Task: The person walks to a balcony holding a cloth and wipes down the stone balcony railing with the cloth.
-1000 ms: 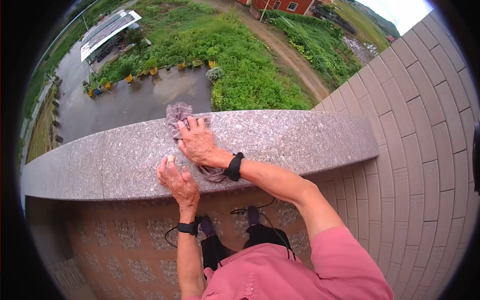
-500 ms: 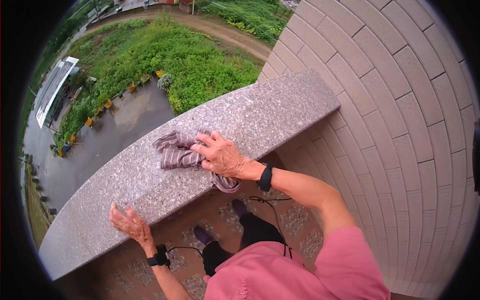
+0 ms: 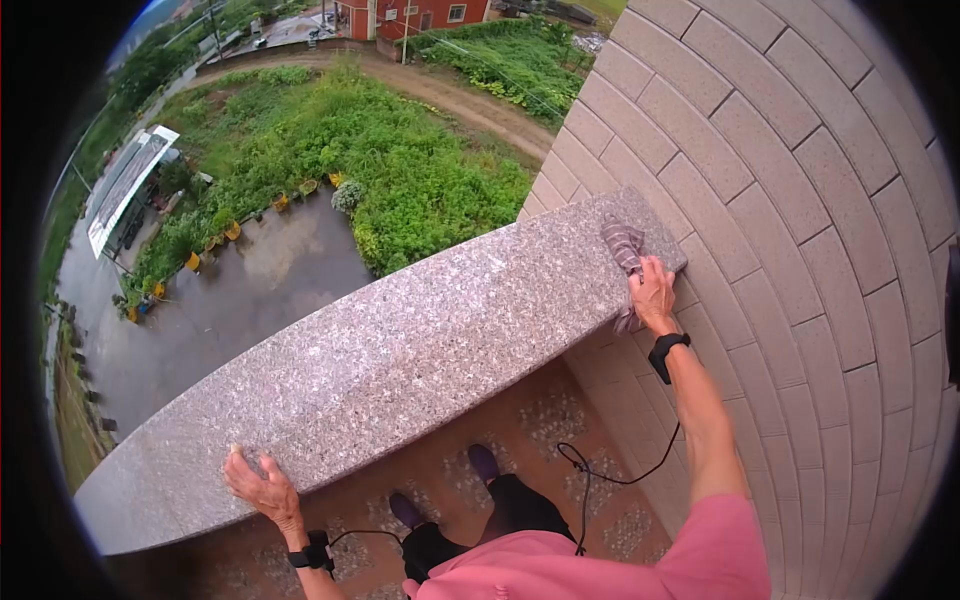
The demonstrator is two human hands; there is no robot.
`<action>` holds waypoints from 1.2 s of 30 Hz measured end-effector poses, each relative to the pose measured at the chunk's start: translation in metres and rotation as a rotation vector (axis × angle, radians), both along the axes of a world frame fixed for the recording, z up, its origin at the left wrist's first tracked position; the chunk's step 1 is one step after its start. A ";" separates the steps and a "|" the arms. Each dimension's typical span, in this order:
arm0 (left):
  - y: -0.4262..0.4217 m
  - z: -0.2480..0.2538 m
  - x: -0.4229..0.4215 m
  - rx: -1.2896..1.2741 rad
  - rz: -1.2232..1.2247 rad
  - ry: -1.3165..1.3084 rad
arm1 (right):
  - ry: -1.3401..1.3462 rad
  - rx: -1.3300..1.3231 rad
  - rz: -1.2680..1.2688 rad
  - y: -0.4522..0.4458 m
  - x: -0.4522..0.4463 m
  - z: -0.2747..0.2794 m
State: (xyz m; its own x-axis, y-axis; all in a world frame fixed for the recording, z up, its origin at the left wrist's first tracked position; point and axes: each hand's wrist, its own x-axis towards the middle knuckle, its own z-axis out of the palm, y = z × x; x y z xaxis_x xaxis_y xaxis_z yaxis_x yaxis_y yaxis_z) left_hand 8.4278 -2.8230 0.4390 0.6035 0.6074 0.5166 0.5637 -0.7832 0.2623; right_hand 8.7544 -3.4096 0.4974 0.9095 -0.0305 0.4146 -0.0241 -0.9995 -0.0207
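Note:
A striped grey-brown cloth [image 3: 622,240] lies bunched on the speckled granite ledge [image 3: 400,350], close to its right end by the tiled wall. My right hand [image 3: 654,294] is closed on the cloth and presses it against the stone; part of the cloth hangs over the ledge's near edge. Farther left, my left hand [image 3: 262,486] rests on the ledge near its inner edge, fingers apart and holding nothing. Black bands with a thin cable circle both wrists.
A tiled wall [image 3: 800,260] meets the ledge at the right. Beyond the ledge is a drop to wet paving [image 3: 250,290] and green plants [image 3: 420,170]. My feet stand on a patterned floor [image 3: 550,415] below, where a black cable [image 3: 585,490] hangs loosely.
My right hand has slid the cloth along the ledge to the right, up to the wall end. My left hand has stayed on nearly the same spot.

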 end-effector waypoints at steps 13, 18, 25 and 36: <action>-0.007 0.015 0.001 -0.153 -0.210 -0.087 | -0.028 -0.021 0.409 0.205 -0.116 -0.001; -0.004 0.015 -0.002 -0.158 -0.301 -0.135 | 0.012 0.041 0.541 0.308 -0.176 0.001; 0.016 0.018 -0.024 -0.489 -0.503 -0.319 | 0.096 0.159 0.788 0.426 -0.255 -0.005; 0.193 0.004 -0.145 -0.096 -0.118 -0.240 | 0.173 0.309 1.111 0.581 -0.335 -0.018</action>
State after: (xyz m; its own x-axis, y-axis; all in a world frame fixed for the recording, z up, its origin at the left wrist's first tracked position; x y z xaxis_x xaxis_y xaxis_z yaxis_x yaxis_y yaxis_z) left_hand 8.2827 -2.6296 0.4433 0.5400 0.5933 0.5970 0.3833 -0.8048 0.4531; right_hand 8.4190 -2.8281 0.4789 0.5430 0.7403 0.3963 0.8349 -0.4256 -0.3489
